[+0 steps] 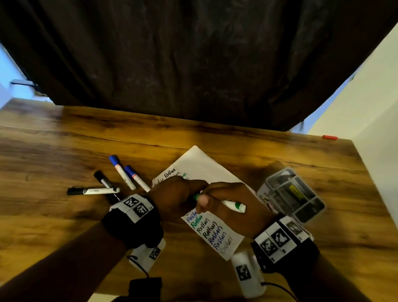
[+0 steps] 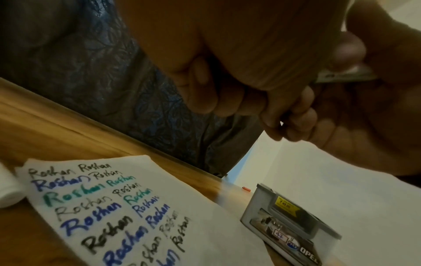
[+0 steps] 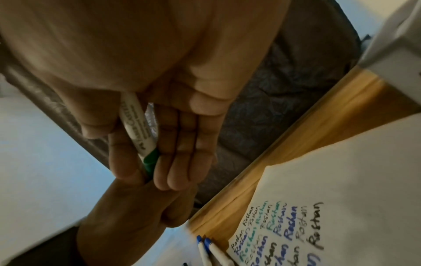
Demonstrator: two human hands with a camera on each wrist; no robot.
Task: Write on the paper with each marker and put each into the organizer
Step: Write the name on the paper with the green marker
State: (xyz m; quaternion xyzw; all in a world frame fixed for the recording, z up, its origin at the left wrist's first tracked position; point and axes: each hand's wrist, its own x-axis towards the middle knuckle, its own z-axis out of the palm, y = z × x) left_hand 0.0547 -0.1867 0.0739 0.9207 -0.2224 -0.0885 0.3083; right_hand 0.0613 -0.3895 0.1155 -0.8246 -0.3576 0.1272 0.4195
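Both hands meet over the paper at table center. R hand pinches green marker barrel between thumb and straight fingers; white body points to 3 o'clock in head view. L hand is curled around the marker's green cap end, fist closed on it. Cap on or off: can't tell, L hand hides the joint.

R wrist view adds: marker print readable along the barrel, green section disappears into L hand; R fingers lie flat alongside the barrel, thumb on the opposite side.

L wrist view: L fingers curled tight, only a sliver of the marker visible at 2 o'clock. Paper text sharp here: the same word repeated in black, blue, green.

Organizer: grey divided tray at 3 o'clock of the paper, just beside its edge; yellow price sticker inside. L wrist view shows its side wall and labels.

Other markers at 9 o'clock of the paper, head view only in full: two blue-capped, two black-capped, loose on the table. R wrist view catches only the blue caps.
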